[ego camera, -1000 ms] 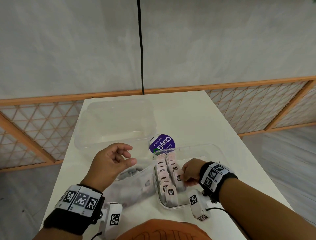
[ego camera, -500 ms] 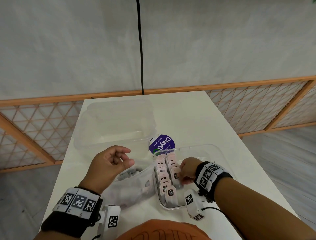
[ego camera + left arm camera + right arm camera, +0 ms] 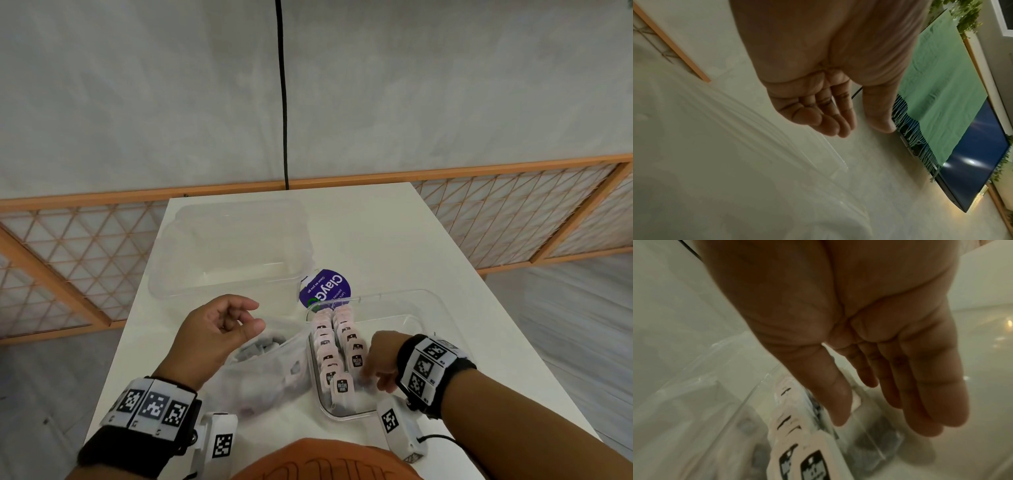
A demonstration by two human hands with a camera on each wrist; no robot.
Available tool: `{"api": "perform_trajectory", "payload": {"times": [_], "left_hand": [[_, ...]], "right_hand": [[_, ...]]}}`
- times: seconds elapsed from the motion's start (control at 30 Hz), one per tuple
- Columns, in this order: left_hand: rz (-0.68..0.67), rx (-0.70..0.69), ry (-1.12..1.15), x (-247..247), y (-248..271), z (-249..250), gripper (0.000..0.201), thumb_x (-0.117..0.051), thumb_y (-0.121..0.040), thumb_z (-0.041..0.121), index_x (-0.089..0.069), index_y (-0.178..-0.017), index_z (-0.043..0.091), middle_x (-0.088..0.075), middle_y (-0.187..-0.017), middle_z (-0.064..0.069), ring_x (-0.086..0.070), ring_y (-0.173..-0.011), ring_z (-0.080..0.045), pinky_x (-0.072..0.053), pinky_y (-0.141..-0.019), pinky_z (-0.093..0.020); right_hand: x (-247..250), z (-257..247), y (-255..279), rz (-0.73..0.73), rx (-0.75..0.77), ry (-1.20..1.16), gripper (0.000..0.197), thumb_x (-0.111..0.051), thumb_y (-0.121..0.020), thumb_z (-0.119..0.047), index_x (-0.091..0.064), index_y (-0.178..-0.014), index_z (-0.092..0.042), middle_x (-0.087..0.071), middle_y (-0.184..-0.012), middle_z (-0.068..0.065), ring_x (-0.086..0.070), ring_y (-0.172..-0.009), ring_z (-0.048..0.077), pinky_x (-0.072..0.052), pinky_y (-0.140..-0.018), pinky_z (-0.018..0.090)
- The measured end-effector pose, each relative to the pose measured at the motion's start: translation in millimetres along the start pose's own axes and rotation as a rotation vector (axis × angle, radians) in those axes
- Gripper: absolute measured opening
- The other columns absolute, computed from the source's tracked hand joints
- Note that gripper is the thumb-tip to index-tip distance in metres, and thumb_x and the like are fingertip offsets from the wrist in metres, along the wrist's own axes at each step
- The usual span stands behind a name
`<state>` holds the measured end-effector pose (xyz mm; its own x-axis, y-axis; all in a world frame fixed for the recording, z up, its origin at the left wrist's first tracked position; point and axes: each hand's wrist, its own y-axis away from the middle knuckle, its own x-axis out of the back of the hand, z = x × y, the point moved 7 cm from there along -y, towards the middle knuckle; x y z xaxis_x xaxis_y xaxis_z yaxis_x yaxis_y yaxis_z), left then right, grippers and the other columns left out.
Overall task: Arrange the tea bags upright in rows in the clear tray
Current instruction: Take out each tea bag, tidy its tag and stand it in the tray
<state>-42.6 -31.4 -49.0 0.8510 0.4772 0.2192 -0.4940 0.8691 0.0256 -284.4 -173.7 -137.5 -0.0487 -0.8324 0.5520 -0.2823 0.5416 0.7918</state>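
Down in the clear tray [image 3: 433, 310] the right hand [image 3: 382, 359], fingers straight and holding nothing, steadies two upright rows of tea bags [image 3: 337, 346] against toppling, while the left hand [image 3: 212, 337] hovers loosely curled, empty, over the bag of spares [image 3: 270, 373].

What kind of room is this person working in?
Likely a home living room: a white table stands by a plaster wall with a wooden lattice rail, and the left wrist view shows a dark screen draped with green cloth.

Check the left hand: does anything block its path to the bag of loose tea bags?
Nothing visible does. The left hand, empty, hovers just above the bag, which lies beside the tray.
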Motion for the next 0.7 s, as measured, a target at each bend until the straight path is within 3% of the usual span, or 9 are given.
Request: {"api": "perform_trajectory", "payload": {"times": [0.1, 0.17, 0.27, 0.37, 0.43, 0.5, 0.57, 0.63, 0.7], "left_hand": [[-0.004, -0.002, -0.013, -1.2, -1.4, -0.4, 0.038, -0.079, -0.053, 0.045, -0.072, -0.088, 0.034, -0.068, -0.078, 0.0, -0.058, -0.07, -0.016, -0.051, -0.074, -0.03], [-0.01, 0.0, -0.02, -2.0, -1.1, -0.5, 0.04, -0.078, -0.051, 0.048, -0.072, -0.088, 0.034, -0.068, -0.078, 0.0, -0.058, -0.071, -0.015, -0.051, -0.073, -0.029], [-0.006, 0.007, -0.042, 0.2, -0.8, -3.6, 0.039, -0.077, -0.052, 0.05, -0.072, -0.088, 0.033, -0.068, -0.076, 0.002, -0.059, -0.07, -0.014, -0.051, -0.071, -0.026], [-0.018, 0.034, -0.142, 1.3, -0.6, -7.1, 0.01, -0.077, -0.075, 0.027, -0.071, -0.081, 0.032, -0.069, -0.076, 0.002, -0.062, -0.07, -0.015, -0.051, -0.071, -0.027], [-0.061, 0.057, -0.313, 0.1, -1.4, -15.7, 0.019, -0.067, -0.086, 0.014, -0.07, -0.076, 0.03, -0.07, -0.076, 0.002, -0.066, -0.073, -0.015, -0.051, -0.072, -0.028], [-0.13, 0.088, -0.537, -4.2, -1.6, -23.9, 0.024, -0.06, -0.089, 0.013, -0.066, -0.076, 0.032, -0.07, -0.076, 0.006, -0.065, -0.076, -0.009, -0.048, -0.069, -0.021], [-0.188, 0.102, -0.752, -10.6, -1.8, -30.3, 0.02, -0.058, -0.088, 0.016, -0.06, -0.079, 0.035, -0.067, -0.083, 0.012, -0.06, -0.076, -0.003, -0.042, -0.064, -0.014], [-0.228, 0.125, -0.86, -16.7, 0.2, -33.6, 0.015, -0.065, -0.083, 0.025, -0.055, -0.088, 0.036, -0.063, -0.091, 0.013, -0.057, -0.077, -0.004, -0.042, -0.067, -0.015], [-0.259, 0.15, -0.886, -22.4, 3.4, -39.3, 0.037, -0.073, -0.075, 0.036, -0.053, -0.106, 0.035, -0.059, -0.1, 0.013, -0.057, -0.087, -0.006, -0.045, -0.075, -0.019]], "right_hand": [[-4.3, -6.4, 0.2, -0.009, 0.032, 0.033, 0.01, -0.071, -0.08, -0.017, -0.066, -0.084, -0.008, -0.073, -0.093, 0.01, -0.071, -0.088, 0.027, -0.056, -0.087, 0.039], [-3.6, -11.4, 1.1, 0.006, 0.047, 0.081, 0.02, -0.07, -0.081, -0.018, -0.067, -0.097, -0.005, -0.072, -0.101, 0.011, -0.069, -0.097, 0.027, -0.055, -0.09, 0.038], [-2.5, -16.3, 1.2, 0.015, 0.058, 0.116, 0.012, -0.07, -0.082, -0.018, -0.06, -0.081, -0.01, -0.067, -0.084, 0.006, -0.067, -0.089, 0.025, -0.055, -0.088, 0.036], [1.3, -17.0, 7.2, 0.029, 0.041, 0.103, 0.021, -0.066, -0.086, -0.017, -0.051, -0.072, -0.012, -0.057, -0.071, 0.003, -0.062, -0.081, 0.023, -0.054, -0.079, 0.03], [9.7, -21.6, 12.3, 0.102, 0.075, 0.172, 0.021, -0.062, -0.089, -0.017, -0.048, -0.075, -0.01, -0.054, -0.074, 0.002, -0.056, -0.083, 0.021, -0.048, -0.064, 0.022], [22.4, -33.0, 20.9, 0.265, 0.176, 0.185, 0.017, -0.058, -0.09, -0.018, -0.05, -0.1, -0.007, -0.058, -0.093, 0.004, -0.053, -0.088, 0.02, -0.043, -0.063, 0.023], [31.3, -52.8, 32.7, 0.415, 0.384, 0.073, 0.032, -0.055, -0.09, -0.019, -0.046, -0.12, -0.012, -0.054, -0.099, 0.002, -0.05, -0.086, 0.015, -0.038, -0.073, 0.023], [27.3, -80.4, 50.0, 0.449, 0.658, 0.072, 0.036, -0.057, -0.089, -0.021, -0.049, -0.124, -0.023, -0.049, -0.1, -0.005, -0.047, -0.08, 0.007, -0.037, -0.078, 0.022], [11.6, -100.8, 61.6, 0.39, 0.841, 0.186, 0.045, -0.06, -0.089, -0.026, -0.046, -0.13, -0.034, -0.047, -0.109, -0.003, -0.046, -0.086, 0.007, -0.04, -0.084, 0.026]]}}
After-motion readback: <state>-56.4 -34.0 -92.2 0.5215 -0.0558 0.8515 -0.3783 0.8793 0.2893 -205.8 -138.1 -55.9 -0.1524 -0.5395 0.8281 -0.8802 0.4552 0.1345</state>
